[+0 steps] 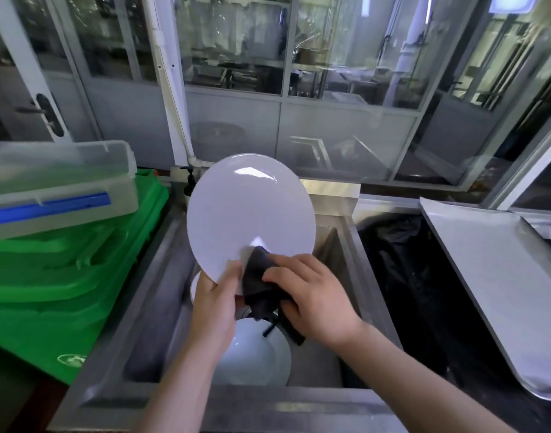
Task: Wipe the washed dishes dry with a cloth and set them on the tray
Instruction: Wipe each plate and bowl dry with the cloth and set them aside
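One white plate [250,210] is held tilted above the sink [149,323] — the left hand [216,304] grips its lower rim, thumb on the face. Just right of that thumb, the right hand [314,303] curls its fingers [280,270] round one dark cloth [261,285], pressing it to the plate. Below both hands lie two more white dishes [258,354]; one steel tray [499,276] sits well right.

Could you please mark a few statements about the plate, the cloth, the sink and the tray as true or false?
1. The left hand holds the plate by its lower edge. True.
2. The right hand holds a white cloth. False: the cloth is dark grey.
3. The plate lies flat on the tray. False: it is held tilted up above the sink, and the tray sits to the right.
4. Another white dish lies in the sink below the hands. True.
5. Dried dishes already stand on the tray. False: none show on its visible part.
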